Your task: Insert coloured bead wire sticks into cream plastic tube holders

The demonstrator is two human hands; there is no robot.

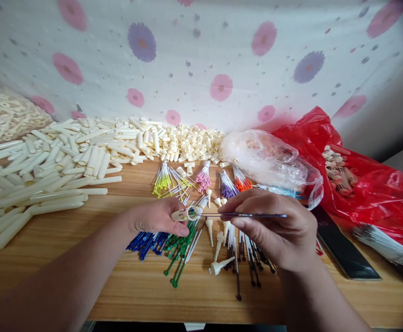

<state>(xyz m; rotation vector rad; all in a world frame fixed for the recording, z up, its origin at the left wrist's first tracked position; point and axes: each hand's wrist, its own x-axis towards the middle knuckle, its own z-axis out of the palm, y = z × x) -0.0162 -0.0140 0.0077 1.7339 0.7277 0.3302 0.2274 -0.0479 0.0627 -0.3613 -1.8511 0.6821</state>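
My left hand (158,216) is closed around a short cream pen barrel (179,215), whose open end faces right and shows small coloured pieces inside. In my right hand (277,226) is a pair of thin metal tweezers (265,216), pinched between thumb and fingers. Their tips reach to the barrel's opening; whether they grip something there is too small to tell. Below the hands lie blue-ended refills (148,243), green-ended refills (178,253) and dark-ended refills (253,265). Cream tapered pen tips (218,244) are scattered between them.
Behind the hands are yellow refills (162,183), pink refills (204,177), purple refills (229,185) and orange refills (242,182). Cream tubes (63,157) and slotted cream pieces (190,144) heap behind. At right are a clear bag (259,152), a red bag (377,189) and a phone (348,251).
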